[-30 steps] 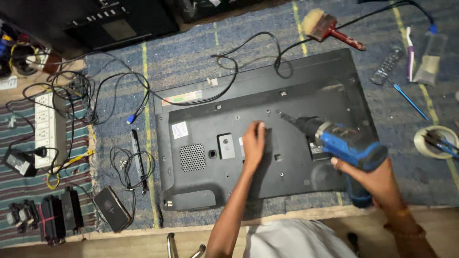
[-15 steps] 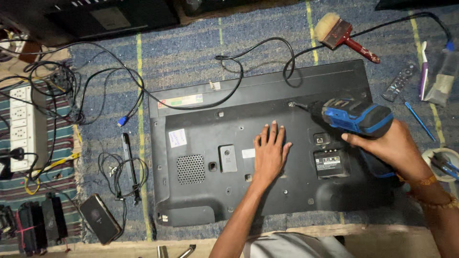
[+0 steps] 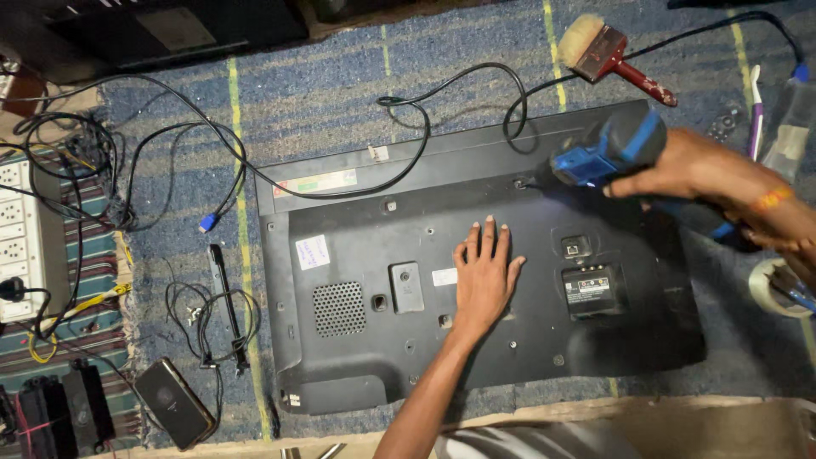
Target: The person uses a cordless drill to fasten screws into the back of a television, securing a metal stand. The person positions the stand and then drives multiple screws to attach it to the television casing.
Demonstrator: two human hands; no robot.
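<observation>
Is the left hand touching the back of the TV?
Touching. The head view shows the left hand pressed flat, fingers spread, on the TV's black back panel, with no gap under the palm.

The flat-screen television (image 3: 408,280) lies face down on the blue rug, its black plastic back panel upward, dotted with screw holes, a round vent grille and stickers; the blue-and-black cordless drill (image 3: 608,153) lies tilted, its tip at a screw near the panel's upper edge.

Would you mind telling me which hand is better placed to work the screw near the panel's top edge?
Right. The right hand holds the blue drill, its tip at that screw. The left hand lies flat on the television back panel, empty.
</observation>
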